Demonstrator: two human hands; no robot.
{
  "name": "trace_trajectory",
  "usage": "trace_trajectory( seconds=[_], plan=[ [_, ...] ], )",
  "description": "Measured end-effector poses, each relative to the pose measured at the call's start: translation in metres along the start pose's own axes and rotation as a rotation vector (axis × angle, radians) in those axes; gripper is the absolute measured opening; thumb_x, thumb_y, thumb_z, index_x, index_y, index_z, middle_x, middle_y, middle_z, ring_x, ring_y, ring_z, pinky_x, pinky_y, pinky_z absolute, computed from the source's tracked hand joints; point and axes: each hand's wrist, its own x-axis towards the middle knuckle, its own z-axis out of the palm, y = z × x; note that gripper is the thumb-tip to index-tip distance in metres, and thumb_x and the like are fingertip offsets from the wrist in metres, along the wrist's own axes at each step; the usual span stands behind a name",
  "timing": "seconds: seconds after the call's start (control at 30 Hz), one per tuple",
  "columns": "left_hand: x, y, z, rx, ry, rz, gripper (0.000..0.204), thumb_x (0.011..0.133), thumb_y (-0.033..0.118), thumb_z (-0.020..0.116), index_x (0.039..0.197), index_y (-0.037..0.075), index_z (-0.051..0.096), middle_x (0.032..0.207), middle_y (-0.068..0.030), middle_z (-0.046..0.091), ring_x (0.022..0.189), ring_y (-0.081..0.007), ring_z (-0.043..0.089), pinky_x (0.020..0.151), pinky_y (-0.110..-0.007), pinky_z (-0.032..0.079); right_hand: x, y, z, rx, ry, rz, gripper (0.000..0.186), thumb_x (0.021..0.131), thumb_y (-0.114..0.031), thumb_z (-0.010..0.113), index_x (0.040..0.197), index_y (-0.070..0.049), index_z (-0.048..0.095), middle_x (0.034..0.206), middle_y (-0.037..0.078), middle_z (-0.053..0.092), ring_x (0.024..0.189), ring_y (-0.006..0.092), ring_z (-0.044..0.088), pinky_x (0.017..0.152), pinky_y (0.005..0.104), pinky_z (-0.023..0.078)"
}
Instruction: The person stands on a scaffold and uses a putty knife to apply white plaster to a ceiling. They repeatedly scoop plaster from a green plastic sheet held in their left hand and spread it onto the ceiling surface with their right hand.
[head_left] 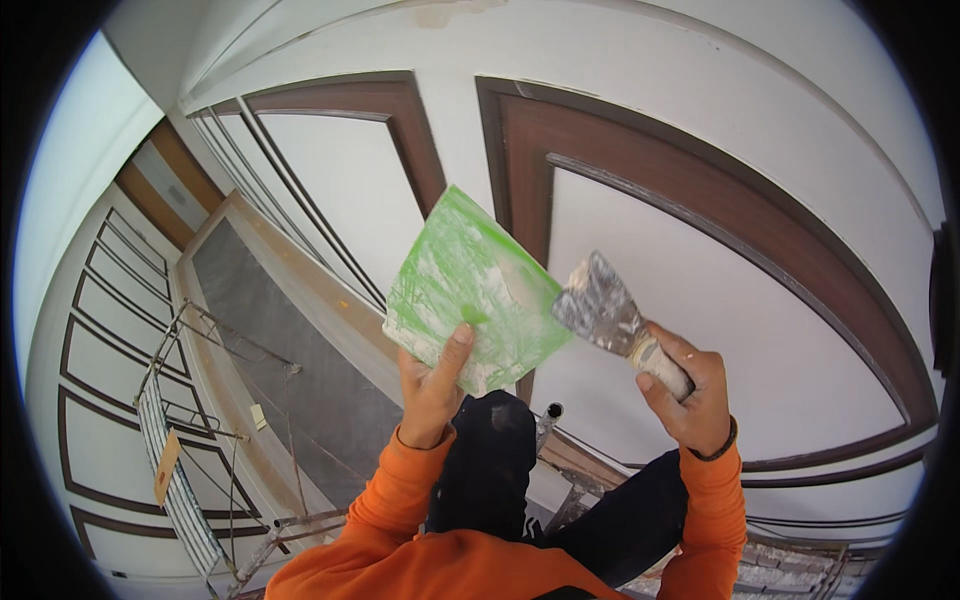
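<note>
My left hand (pixel 434 388) grips a flat green board (pixel 445 265) smeared with white filler, its thumb on top and the other fingers hidden beneath. In my right hand (pixel 692 400) is a putty knife (pixel 605 308), held by its pale, crusted handle. Its metal blade is coated in grey-white filler, with a lump near the tip. The blade's end lies at the right edge of the board; I cannot tell whether they touch. Both hands are in front of a white wall panel (pixel 690 310) framed by brown moulding (pixel 640 150).
Metal scaffold tubing (pixel 180 490) stands at the lower left, and a tube end (pixel 553 411) sticks up beside my knee. Far below runs a grey floor strip (pixel 290 370) with tan borders. A brown door (pixel 165 185) is at the far left. White-splattered planks (pixel 780 570) show at lower right.
</note>
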Motion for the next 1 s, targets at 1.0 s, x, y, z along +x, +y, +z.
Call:
trace_trajectory(
  seconds=[1.0],
  plan=[
    [0.039,0.047,0.001,-0.183,0.080,-0.058,0.044,0.093,0.006,0.062,0.135,-0.003,0.050,0.123,-0.0166,0.063,0.110,-0.0253,0.066,0.094,-0.037,0.055,0.001,0.030,-0.001,-0.283,0.202,-0.181,0.037,0.074,0.011,0.067,0.108,-0.001,0.071,0.090,0.012,0.062,0.069,0.0201,0.062,0.061,0.0284,0.049]
  ],
)
